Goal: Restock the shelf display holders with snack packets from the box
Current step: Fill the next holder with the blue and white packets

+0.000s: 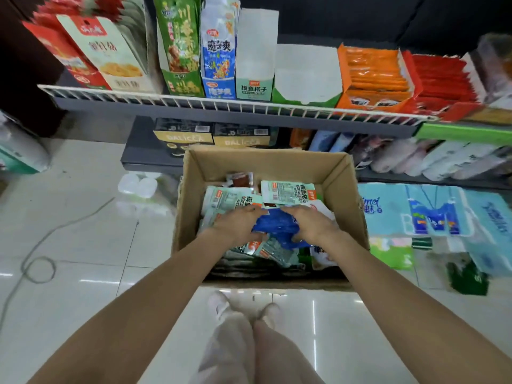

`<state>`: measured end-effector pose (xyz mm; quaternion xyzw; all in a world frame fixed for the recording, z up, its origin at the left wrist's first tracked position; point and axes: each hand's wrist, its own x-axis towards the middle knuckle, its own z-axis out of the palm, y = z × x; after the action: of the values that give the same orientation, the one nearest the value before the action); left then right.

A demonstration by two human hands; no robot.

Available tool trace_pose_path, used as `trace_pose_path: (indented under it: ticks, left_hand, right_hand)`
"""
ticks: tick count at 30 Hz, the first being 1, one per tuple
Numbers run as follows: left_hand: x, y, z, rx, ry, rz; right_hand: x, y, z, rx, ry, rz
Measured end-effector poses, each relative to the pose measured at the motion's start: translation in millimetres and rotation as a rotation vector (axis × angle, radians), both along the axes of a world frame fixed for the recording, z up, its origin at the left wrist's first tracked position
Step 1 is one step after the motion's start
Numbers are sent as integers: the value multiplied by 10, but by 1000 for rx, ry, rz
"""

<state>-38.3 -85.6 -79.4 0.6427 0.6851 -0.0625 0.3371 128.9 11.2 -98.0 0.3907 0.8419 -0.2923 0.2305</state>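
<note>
Both hands reach down into the open cardboard box (343, 173) on the floor tiles. The left hand (235, 223) and the right hand (310, 224) each curl their fingers round a blue snack packet (273, 227) held between them, above loose mint-green snack packets (288, 192) heaped in the box. Beyond, on the wire-edged shelf (238, 105), stands a mint-green display holder (255, 87) with no packets showing in it, beside a blue holder (219, 91) full of packets.
</note>
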Motion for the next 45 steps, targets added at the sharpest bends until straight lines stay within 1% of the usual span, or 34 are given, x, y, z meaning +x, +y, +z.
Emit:
trace_pose_path:
  ticks: [3, 6, 8, 9, 11, 13, 14, 15, 16, 17, 18, 19, 20, 23, 26, 28, 30, 33, 37, 40, 43, 45]
  left_hand:
    - [43, 7, 59, 107, 80, 26]
    - [96, 72, 178, 209, 14, 98]
    - [118, 142, 284, 273, 9, 154]
    - [121, 176, 347, 311, 4, 175]
    - [92, 233, 466, 405, -47, 231]
    - [23, 273, 592, 486, -162, 365]
    - [-21, 297, 643, 516, -248, 453]
    - [-64, 320, 695, 528, -356, 535]
    - [-102, 346, 749, 524, -475, 603]
    - [-143, 371, 804, 516, -583, 654]
    - [-192, 393, 856, 507, -669, 687]
    - [-234, 413, 922, 502, -725, 705]
    - [-288, 435, 977, 503, -749, 719]
    - [-516, 534, 1086, 523, -747, 747]
    - [-803, 693, 1188, 553, -682, 708]
    - [-1002, 826, 1293, 653, -589, 674]
    - [-1211, 980, 1438, 771, -476, 673]
    - [-1558, 1249, 1628, 877, -407, 621]
    - [-1985, 1633, 1722, 838, -455, 570]
    - [-2218, 1892, 1734, 787, -445, 549]
    - [-2390, 2054, 1712, 720, -426, 505]
    - [-2447, 2106, 1668, 745, -469, 491]
  right_hand:
    - [20, 91, 239, 17, 90, -10]
    - [28, 142, 517, 121, 133, -7]
    - [42, 146, 667, 211, 179, -72]
    - [55, 147, 724, 251, 233, -143]
    - [63, 159, 780, 307, 399, -351]
    - [15, 193, 790, 322, 581, -641]
    - [-42, 203, 810, 270, 662, -810]
    - [-113, 211, 843, 148, 752, -970]
    - [-198, 215, 883, -30, 852, -1095]
    - [-289, 211, 934, -234, 954, -1152]
    - [-377, 215, 983, -395, 1028, -1158]
    - [-463, 215, 1063, -474, 1066, -1136]
    - [-545, 231, 1138, -492, 1085, -1100]
    - [-790, 338, 1337, -439, 1123, -996]
    - [-1061, 488, 1480, -279, 1117, -903]
    - [-1274, 606, 1538, -201, 1126, -846]
    - [-1515, 729, 1593, -179, 1160, -848]
    - [-1897, 926, 1686, -107, 1216, -880]
    - [-2342, 1224, 1755, -65, 1243, -928]
    - [-2568, 1411, 1701, -47, 1239, -951]
    - [-2700, 1538, 1605, 1, 1194, -958]
    - [-2736, 1600, 1547, 23, 1132, -959]
